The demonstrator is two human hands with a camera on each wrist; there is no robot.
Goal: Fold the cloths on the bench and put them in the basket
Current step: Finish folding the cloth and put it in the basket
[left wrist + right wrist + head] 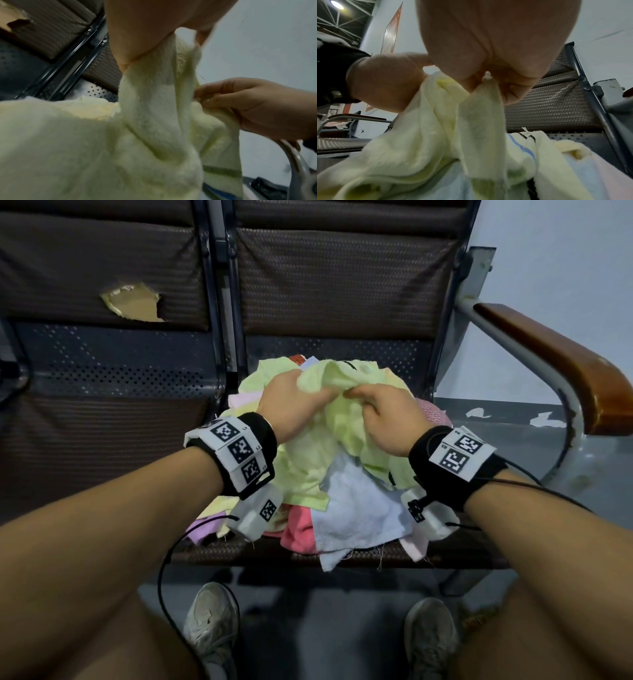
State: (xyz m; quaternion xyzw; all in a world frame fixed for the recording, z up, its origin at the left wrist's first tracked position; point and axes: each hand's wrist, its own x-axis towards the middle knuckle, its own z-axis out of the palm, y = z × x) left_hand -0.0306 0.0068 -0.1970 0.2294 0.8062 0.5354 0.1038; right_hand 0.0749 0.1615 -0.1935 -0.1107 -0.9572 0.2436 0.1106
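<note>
Hands pinch my soft pale-green terry cloth (342, 419) above the desk: left hand (291, 402), right hand (387, 419). Light and floppy, probably best gripped by corners.

L fingertips (301, 386) buried in green cloth (342, 419) — basket unseen.

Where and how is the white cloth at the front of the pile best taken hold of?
Pinch the white cloth at its front corners, coming from the bench's front edge. That part probably frees easiest: it lies flat and overhangs the seat, while its far end is tucked under the yellow-green cloth.
</note>
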